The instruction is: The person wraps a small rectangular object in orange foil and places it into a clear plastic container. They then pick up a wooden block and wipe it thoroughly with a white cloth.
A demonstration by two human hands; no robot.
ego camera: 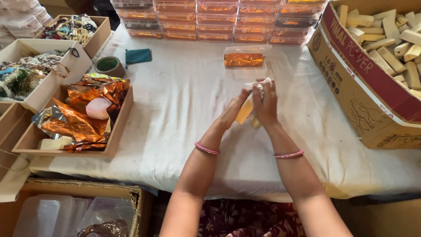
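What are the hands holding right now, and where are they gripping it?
Both hands, left hand and right hand, hold a small pale yellow block with white wrapping at its upper end; fingers pinch that top.

Orange foil [87, 112], white cloth [184, 101], 2 pink bangles [207, 149].

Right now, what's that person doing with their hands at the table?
A person holds a small pale yellow block between both hands, left hand and right hand, above a white cloth-covered table. Something white and thin is pinched at the top; what it is cannot be told. Just beyond lies an open clear box lined with orange foil. A cardboard carton of similar blocks stands on the right, and a tray of orange foil sheets on the left.
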